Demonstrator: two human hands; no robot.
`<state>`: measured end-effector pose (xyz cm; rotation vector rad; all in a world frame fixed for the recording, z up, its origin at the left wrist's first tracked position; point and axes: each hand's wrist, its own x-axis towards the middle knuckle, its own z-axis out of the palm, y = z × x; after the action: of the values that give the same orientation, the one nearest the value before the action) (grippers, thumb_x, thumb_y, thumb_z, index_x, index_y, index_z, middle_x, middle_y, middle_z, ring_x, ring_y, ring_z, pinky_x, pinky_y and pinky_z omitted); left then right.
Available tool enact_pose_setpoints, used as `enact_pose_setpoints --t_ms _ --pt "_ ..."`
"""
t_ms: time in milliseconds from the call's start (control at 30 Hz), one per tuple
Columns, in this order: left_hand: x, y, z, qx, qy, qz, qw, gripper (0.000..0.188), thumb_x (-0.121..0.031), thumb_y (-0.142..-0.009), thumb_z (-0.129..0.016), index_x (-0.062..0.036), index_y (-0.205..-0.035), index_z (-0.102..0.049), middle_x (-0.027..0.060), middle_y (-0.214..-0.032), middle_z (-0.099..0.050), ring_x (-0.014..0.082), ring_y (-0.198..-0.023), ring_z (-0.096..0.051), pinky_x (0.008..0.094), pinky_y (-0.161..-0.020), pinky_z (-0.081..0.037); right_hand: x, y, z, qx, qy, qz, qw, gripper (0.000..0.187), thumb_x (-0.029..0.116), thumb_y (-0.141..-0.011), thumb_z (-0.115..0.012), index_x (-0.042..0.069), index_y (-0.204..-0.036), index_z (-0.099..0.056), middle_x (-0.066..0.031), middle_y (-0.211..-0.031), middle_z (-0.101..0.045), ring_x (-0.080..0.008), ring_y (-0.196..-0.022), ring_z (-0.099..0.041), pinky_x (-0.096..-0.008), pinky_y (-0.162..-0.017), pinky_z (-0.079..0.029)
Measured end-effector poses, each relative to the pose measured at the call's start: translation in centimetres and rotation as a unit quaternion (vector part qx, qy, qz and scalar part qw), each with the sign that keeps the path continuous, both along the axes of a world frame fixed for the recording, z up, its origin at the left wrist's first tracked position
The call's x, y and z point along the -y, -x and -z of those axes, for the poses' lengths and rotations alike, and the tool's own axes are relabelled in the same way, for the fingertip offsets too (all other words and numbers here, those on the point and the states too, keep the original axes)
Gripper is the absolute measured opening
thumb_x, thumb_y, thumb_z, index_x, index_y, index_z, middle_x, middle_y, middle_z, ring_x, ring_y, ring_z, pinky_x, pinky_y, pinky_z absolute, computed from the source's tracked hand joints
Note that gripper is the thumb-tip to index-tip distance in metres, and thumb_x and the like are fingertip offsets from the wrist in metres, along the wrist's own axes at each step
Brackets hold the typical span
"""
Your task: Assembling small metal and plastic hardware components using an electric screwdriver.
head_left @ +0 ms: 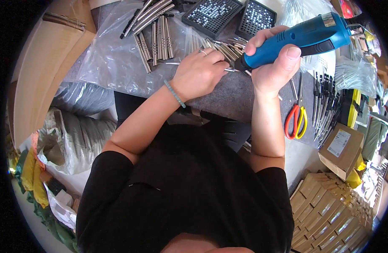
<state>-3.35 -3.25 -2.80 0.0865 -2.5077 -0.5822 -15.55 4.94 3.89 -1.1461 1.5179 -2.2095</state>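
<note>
Driver [303, 39]: right hand [272, 76] grasping, left hand [200, 74] pinching metal [230, 69].
Two trays [215, 30] beyond it; nearer, one scissors [292, 122], bare table edge [232, 107].

Head view: wide fisheye, left unit of a head-worn pair, looking steeply down — upright, unmirrored. The black shirt [185, 185] is nearest, filling the lower centre. Beyond it, the left hand [200, 75] and right hand [270, 76] appear above centre, at close range, over the grey tabletop [232, 99]. Coverage reaches the floor [297, 157] on both sides — the cardboard [46, 80] at left bows along the dark circular rim.
</note>
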Motion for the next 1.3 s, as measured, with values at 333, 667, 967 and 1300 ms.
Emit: enact_pose_setpoints --t_ms 333,667,967,1300 --pt "-0.1 -0.1 -0.4 0.003 -0.024 -0.009 1.000 0.021 -0.018 -0.073 -0.070 -0.0073 -0.090 -0.065 0.0046 -0.089 -0.059 0.0239 -0.083 -0.057 0.0350 -0.071 -0.047 -0.1 -0.1 -0.3 0.044 0.011 -0.001 0.999 0.074 0.072 -0.075 -0.053 0.002 -0.097 -0.048 -0.0121 -0.069 -0.052 -0.0197 -0.055 -0.053 -0.0283 -0.051 -0.044" --pt "-0.1 0.1 0.0 -0.012 -0.008 -0.023 1.000 0.014 -0.023 -0.077 -0.066 -0.0112 -0.084 -0.066 0.0010 -0.083 -0.058 0.0204 -0.084 -0.058 0.0337 -0.072 -0.045 0.0 -0.5 -0.8 0.058 0.009 -0.002 0.998 0.076 0.075 -0.073 -0.052 0.002 -0.095 -0.048 -0.0117 -0.068 -0.052 -0.0199 -0.055 -0.053 -0.0282 -0.052 -0.045" --pt "0.0 0.1 -0.1 -0.009 -0.011 -0.019 1.000 0.015 -0.025 -0.078 -0.066 -0.0117 -0.086 -0.066 0.0012 -0.083 -0.058 0.0208 -0.084 -0.057 0.0337 -0.072 -0.045 -0.1 -0.5 -0.7 0.048 0.014 -0.011 0.999 0.076 0.074 -0.073 -0.054 0.001 -0.096 -0.047 -0.0116 -0.068 -0.051 -0.0197 -0.057 -0.053 -0.0290 -0.052 -0.045" --pt "0.1 0.1 0.2 -0.013 -0.015 -0.010 1.000 0.019 -0.023 -0.073 -0.071 -0.0102 -0.087 -0.067 0.0028 -0.087 -0.060 0.0225 -0.082 -0.058 0.0338 -0.069 -0.047 -0.4 0.3 0.4 0.048 0.083 -0.042 0.995 0.055 0.049 -0.079 -0.063 0.000 -0.098 -0.050 -0.0124 -0.068 -0.056 -0.0169 -0.053 -0.054 -0.0271 -0.050 -0.044"
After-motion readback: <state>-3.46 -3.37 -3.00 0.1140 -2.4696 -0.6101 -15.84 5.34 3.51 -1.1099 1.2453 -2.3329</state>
